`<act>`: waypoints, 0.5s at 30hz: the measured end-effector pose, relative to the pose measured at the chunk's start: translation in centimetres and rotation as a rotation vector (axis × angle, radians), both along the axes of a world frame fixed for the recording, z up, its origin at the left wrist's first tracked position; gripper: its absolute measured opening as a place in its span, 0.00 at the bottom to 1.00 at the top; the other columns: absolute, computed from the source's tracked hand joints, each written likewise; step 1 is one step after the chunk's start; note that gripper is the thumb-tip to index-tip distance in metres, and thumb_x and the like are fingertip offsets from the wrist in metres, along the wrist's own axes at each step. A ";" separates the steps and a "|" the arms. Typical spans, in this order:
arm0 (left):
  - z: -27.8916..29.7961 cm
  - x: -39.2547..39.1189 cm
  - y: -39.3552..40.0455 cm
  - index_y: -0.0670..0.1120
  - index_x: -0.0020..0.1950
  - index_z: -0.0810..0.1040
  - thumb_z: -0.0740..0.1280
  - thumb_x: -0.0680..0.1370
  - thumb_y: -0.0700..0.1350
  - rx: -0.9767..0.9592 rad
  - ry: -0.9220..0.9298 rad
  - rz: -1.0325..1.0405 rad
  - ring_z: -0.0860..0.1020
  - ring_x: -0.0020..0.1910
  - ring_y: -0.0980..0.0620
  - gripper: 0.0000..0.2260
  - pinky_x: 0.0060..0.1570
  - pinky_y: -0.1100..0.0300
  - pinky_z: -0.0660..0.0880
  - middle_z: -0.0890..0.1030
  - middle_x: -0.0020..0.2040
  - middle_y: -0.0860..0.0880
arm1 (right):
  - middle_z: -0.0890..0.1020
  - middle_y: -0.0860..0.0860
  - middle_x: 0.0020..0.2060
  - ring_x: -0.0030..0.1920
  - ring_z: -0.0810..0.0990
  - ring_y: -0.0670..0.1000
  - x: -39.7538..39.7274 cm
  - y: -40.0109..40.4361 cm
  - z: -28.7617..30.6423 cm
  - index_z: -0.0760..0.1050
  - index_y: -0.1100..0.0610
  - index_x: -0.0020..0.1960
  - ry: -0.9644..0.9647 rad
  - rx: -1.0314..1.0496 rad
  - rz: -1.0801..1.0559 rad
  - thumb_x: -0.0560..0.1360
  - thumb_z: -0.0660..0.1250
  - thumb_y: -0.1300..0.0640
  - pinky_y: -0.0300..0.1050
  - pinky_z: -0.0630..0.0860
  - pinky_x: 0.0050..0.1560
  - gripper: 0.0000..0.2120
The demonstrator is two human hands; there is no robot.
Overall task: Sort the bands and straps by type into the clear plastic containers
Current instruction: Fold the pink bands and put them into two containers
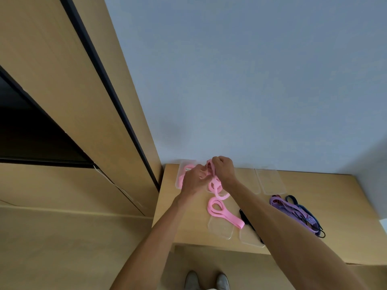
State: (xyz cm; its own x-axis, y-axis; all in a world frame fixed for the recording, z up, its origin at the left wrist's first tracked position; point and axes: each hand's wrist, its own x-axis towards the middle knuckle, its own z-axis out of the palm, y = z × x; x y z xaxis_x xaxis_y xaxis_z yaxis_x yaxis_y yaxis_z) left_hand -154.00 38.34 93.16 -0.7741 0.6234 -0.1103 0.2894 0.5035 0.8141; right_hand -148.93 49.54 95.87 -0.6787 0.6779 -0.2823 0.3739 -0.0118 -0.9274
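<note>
We hold a pink band (213, 181) w/ both hands above the far left of the tabletop (335, 206). Left hand (193, 181) fingers curl round it; right hand (223, 169) pinches its upper loop. It's flat, wide, soft pink, coiled in loops hanging down to the surface. A second pink band (222, 212) lies looped just nearer, one end over a clear container (221, 229). More pink sits in the far-left container (184, 172). Purple & dark straps (297, 212) lie tangled at right, near another empty clear container (271, 181).
</note>
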 end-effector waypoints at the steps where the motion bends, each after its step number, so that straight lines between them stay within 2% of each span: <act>1: -0.1 -0.1 0.0 0.41 0.58 0.79 0.72 0.76 0.46 -0.002 -0.010 -0.020 0.83 0.50 0.49 0.14 0.44 0.66 0.77 0.85 0.51 0.47 | 0.82 0.57 0.31 0.33 0.75 0.55 0.0 0.0 0.0 0.71 0.55 0.24 0.001 0.000 -0.006 0.66 0.59 0.58 0.48 0.69 0.37 0.13; 3: -0.4 0.0 0.0 0.43 0.62 0.76 0.73 0.74 0.45 -0.020 -0.077 -0.093 0.83 0.52 0.48 0.19 0.50 0.59 0.79 0.84 0.53 0.48 | 0.78 0.62 0.32 0.34 0.72 0.55 0.0 0.0 -0.1 0.69 0.66 0.30 0.024 -0.019 -0.016 0.65 0.59 0.59 0.50 0.67 0.38 0.11; 5: -0.7 0.4 -0.1 0.46 0.65 0.75 0.75 0.73 0.49 -0.047 -0.095 -0.117 0.82 0.52 0.51 0.23 0.51 0.56 0.79 0.83 0.54 0.51 | 0.73 0.61 0.32 0.36 0.69 0.55 0.2 0.1 -0.4 0.68 0.71 0.33 0.042 -0.057 -0.014 0.65 0.60 0.60 0.51 0.66 0.40 0.12; 6: -0.9 0.5 0.0 0.47 0.63 0.76 0.73 0.74 0.50 -0.036 -0.083 -0.094 0.82 0.50 0.51 0.19 0.49 0.57 0.79 0.83 0.52 0.52 | 0.72 0.60 0.32 0.36 0.69 0.55 0.3 0.1 -0.6 0.68 0.72 0.33 0.041 -0.069 -0.008 0.65 0.61 0.61 0.51 0.67 0.41 0.12; 8: -1.4 0.5 0.1 0.48 0.54 0.81 0.68 0.79 0.47 0.023 -0.059 -0.033 0.81 0.43 0.51 0.06 0.41 0.61 0.76 0.82 0.43 0.55 | 0.72 0.60 0.31 0.36 0.69 0.54 0.6 0.2 -1.0 0.69 0.71 0.33 0.028 -0.077 0.001 0.65 0.63 0.59 0.51 0.67 0.41 0.13; 9: -1.4 0.4 0.2 0.48 0.49 0.82 0.66 0.80 0.46 0.068 -0.080 -0.015 0.80 0.40 0.53 0.05 0.37 0.64 0.75 0.81 0.39 0.56 | 0.74 0.61 0.30 0.36 0.70 0.54 0.8 0.3 -1.1 0.70 0.70 0.33 0.017 -0.069 -0.002 0.66 0.64 0.58 0.51 0.68 0.41 0.14; 11: -1.3 0.2 0.2 0.47 0.47 0.83 0.66 0.81 0.44 0.169 -0.260 0.022 0.80 0.38 0.53 0.07 0.38 0.67 0.73 0.82 0.36 0.53 | 0.79 0.57 0.31 0.35 0.74 0.53 1.0 0.5 -1.1 0.73 0.66 0.33 0.031 -0.044 -0.043 0.70 0.65 0.54 0.49 0.71 0.41 0.15; 13: -0.9 -0.3 0.0 0.45 0.51 0.84 0.65 0.81 0.41 0.269 -0.492 0.068 0.83 0.45 0.49 0.08 0.48 0.58 0.79 0.85 0.44 0.46 | 0.84 0.51 0.37 0.42 0.81 0.52 1.3 0.7 -1.0 0.78 0.60 0.37 0.038 -0.026 -0.134 0.77 0.62 0.51 0.47 0.74 0.45 0.16; 15: -0.5 -0.8 -0.2 0.44 0.53 0.83 0.62 0.82 0.39 0.371 -0.672 0.114 0.84 0.51 0.45 0.09 0.52 0.52 0.81 0.85 0.48 0.43 | 0.85 0.52 0.43 0.47 0.82 0.52 1.9 1.0 -1.0 0.79 0.58 0.43 0.006 -0.057 -0.133 0.81 0.56 0.48 0.46 0.73 0.47 0.20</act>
State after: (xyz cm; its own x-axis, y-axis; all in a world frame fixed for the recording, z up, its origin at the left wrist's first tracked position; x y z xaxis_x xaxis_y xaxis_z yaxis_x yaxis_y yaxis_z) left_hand -154.77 38.11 92.67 -0.6763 0.6320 -0.3784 -0.3636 0.1604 0.9176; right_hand -147.04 50.56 94.87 -0.5862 0.7446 -0.3193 0.3597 -0.1138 -0.9261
